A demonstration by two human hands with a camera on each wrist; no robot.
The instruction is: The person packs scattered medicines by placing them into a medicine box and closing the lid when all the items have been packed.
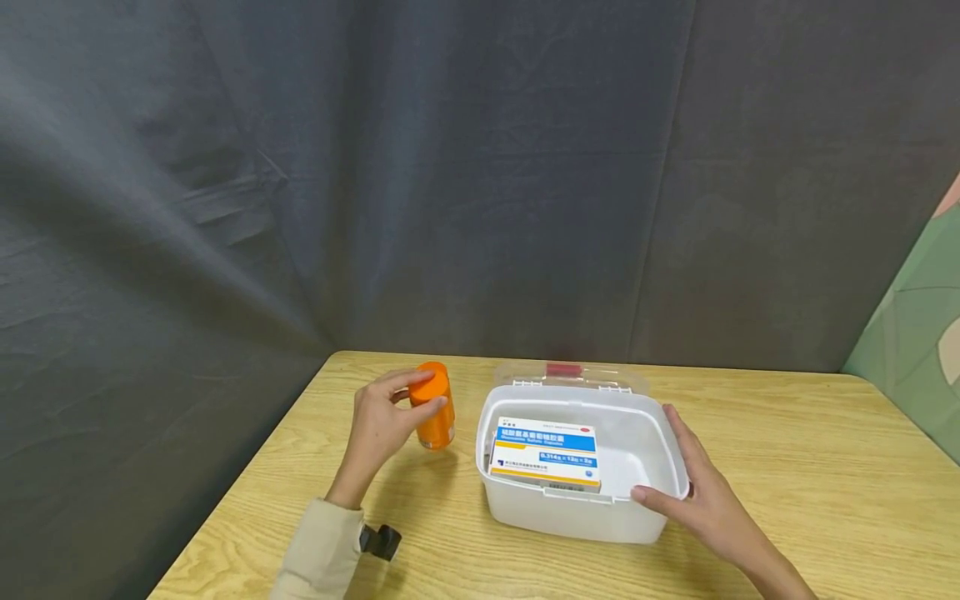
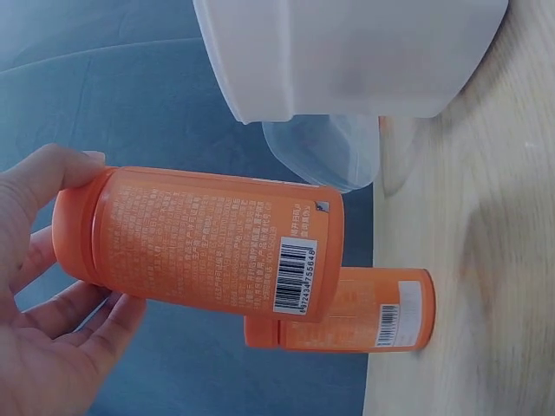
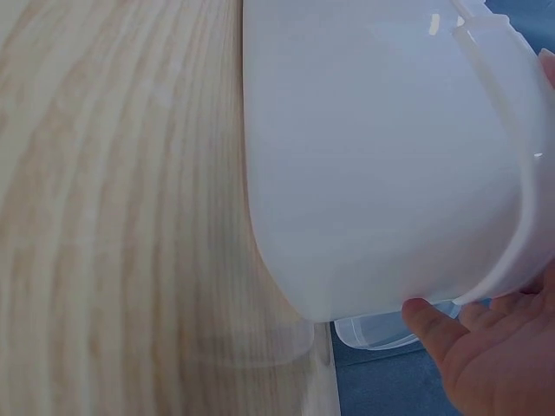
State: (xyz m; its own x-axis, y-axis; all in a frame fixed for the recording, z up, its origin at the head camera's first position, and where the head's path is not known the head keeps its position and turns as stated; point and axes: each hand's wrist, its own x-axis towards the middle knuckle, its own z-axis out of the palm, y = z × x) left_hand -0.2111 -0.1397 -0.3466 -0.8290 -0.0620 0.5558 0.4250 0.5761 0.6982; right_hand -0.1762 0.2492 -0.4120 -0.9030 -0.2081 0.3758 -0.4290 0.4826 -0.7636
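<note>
My left hand (image 1: 382, 417) pinches an orange bottle (image 2: 208, 243) round its cap, and the bottle hangs above the table with its barcode side towards the left wrist camera. Behind it in that view, a second orange bottle (image 2: 360, 312) stands on the table; the head view mostly hides it. At the right, my right hand (image 1: 701, 492) grips the end of a white plastic storage box (image 1: 573, 512), thumb over the front rim and fingers along the side. Inside the box, at its left, sits a white, blue and yellow medicine carton (image 1: 546, 454).
The box's clear lid (image 1: 517, 372) with a red latch is folded back behind it. Under everything is a wood-grain table (image 1: 795, 467). A dark grey curtain (image 1: 487, 183) hangs along its back and left, and a green patterned cloth (image 1: 911, 317) is at far right.
</note>
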